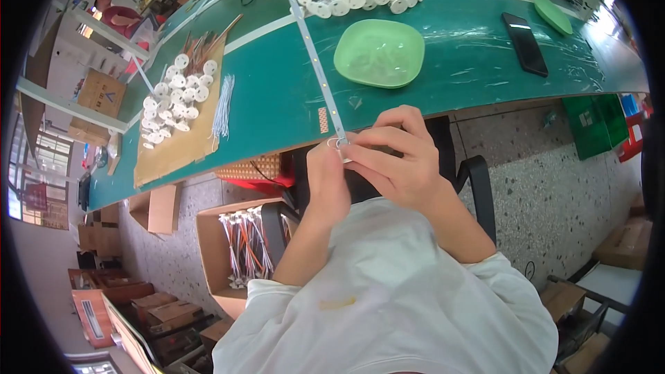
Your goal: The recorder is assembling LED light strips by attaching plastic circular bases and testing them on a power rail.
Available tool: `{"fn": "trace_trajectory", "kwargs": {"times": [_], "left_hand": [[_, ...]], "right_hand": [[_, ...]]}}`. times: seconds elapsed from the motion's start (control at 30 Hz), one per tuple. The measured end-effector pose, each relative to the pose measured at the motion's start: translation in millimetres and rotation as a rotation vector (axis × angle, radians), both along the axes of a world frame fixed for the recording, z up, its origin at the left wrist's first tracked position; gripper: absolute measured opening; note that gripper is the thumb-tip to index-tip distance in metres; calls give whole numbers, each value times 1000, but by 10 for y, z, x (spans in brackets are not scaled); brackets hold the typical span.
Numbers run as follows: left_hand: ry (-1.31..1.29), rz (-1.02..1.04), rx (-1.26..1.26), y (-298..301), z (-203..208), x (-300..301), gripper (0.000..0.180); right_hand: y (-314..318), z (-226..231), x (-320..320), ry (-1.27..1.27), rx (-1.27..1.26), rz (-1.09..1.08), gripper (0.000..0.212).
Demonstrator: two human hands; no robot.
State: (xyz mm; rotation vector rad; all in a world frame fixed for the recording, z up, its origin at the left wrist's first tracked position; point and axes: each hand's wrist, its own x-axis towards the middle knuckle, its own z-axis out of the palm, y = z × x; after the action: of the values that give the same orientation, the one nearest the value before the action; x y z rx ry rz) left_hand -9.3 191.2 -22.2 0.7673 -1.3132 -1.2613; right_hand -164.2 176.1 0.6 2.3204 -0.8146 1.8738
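Note:
My left hand (327, 176) and my right hand (409, 159) meet at the table's front edge, fingertips pinched together. Between them is a small white piece with a thin white wire (333, 143) looping out; the fingers cover most of it. Just beyond the fingertips ends a long narrow LED strip (315, 62), pale with small yellow squares, running away across the green table (263, 97). A small copper-coloured strip (323, 120) lies beside its near end. The light green bowl (381, 25), right of the strip, holds small clear pieces.
White round discs with wires (181, 93) lie on cardboard at left, beside a bundle of white wires (222, 107). More discs (339, 0) sit at the back. A phone (524, 43) lies at right. Below the table stand a carton of wired parts (211, 235) and a chair armrest (478, 190).

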Motion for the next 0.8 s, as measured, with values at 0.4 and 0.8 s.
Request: {"fn": "trace_trajectory", "kwargs": {"times": [0.4, 0.8], "left_hand": [[288, -110, 55, 45, -173, -101, 57], [242, -72, 189, -52, -56, -149, 56]], "right_hand": [[-43, -208, 185, -210, -41, -33, 28], [-123, -210, 163, -235, -28, -38, 26]]}}
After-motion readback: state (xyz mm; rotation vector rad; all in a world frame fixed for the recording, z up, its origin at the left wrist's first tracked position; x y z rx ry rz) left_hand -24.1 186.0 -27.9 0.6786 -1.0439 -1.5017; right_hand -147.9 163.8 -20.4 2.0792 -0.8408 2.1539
